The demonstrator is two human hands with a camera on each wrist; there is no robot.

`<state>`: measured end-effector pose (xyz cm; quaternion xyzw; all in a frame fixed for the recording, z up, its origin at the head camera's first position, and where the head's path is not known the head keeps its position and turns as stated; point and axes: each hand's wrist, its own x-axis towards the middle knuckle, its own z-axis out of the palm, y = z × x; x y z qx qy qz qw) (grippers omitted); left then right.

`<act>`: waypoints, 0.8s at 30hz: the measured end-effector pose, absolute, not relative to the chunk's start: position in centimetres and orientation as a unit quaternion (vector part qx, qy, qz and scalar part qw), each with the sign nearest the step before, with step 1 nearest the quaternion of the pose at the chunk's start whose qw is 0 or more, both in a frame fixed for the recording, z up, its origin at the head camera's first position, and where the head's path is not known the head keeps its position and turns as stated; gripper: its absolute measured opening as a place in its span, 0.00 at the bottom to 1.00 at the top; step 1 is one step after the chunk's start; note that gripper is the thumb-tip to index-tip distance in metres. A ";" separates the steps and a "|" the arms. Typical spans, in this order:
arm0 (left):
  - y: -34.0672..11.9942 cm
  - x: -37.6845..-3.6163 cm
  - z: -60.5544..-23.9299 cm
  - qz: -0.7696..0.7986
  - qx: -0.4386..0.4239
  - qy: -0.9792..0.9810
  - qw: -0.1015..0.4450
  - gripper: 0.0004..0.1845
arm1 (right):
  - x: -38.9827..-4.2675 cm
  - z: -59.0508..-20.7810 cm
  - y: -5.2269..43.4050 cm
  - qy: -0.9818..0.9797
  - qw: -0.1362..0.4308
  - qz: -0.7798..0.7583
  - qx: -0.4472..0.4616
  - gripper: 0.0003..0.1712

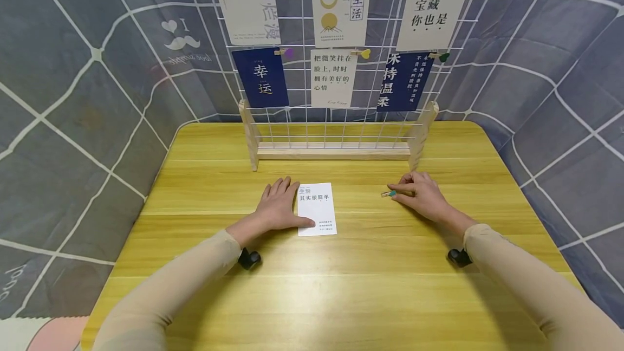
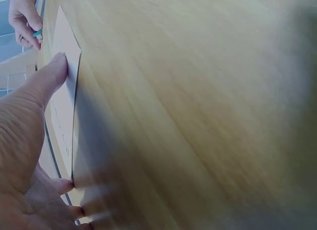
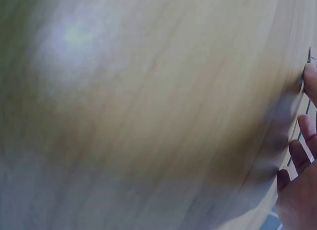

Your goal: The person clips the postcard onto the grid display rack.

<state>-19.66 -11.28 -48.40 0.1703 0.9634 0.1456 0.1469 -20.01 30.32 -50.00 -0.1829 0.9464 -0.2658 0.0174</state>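
the left hand (image 1: 279, 206) lies flat on the wooden tabletop (image 1: 341, 286), fingers straight, its thumb resting on the left edge of a white card (image 1: 317, 209) near the middle. further right, the right hand (image 1: 423, 194) curls its fingers and pinches a small green clip (image 1: 388, 194) against the tabletop. at the far edge stands a wire grid rack (image 1: 336, 69) hung with cards.

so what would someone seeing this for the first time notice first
Probably the white wire grid at the back of the yellow wooden table, hung with clipped cards in white and dark blue. Next, the white card lying at mid-table, with the left hand resting flat on its left edge. The right hand pinches a small green clip just right of it.
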 end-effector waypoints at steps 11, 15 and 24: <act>-10.6 -19.2 -48.2 0.236 0.168 0.950 0.115 0.68 | -19.9 -49.8 30.2 0.946 0.016 -0.269 -0.179 0.17; -10.3 -19.0 -47.9 0.270 0.170 0.942 0.103 0.68 | -20.0 -50.0 30.1 0.942 0.018 -0.290 -0.171 0.16; -10.0 -19.2 -48.0 0.364 0.170 0.908 0.122 0.65 | -19.8 -50.2 30.1 0.937 0.020 -0.311 -0.160 0.20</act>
